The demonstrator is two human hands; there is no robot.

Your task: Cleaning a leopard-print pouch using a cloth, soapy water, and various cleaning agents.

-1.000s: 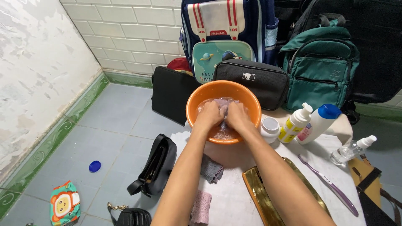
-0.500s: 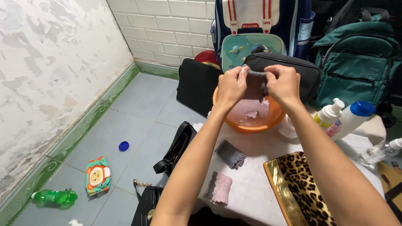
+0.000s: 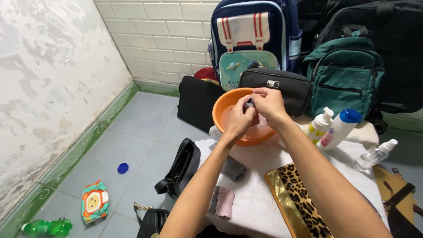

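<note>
Your grip is closed: your left hand [image 3: 238,121] and right hand [image 3: 269,105] both clutch a small dark cloth [image 3: 249,104], squeezed between them just above the orange basin [image 3: 222,110]. The basin sits on the white-covered tabletop [image 3: 260,194], near two lotion bottles [image 3: 339,128]. A dark rag [image 3: 233,168] and a pink cloth [image 3: 224,202] lie nearer you.
</note>
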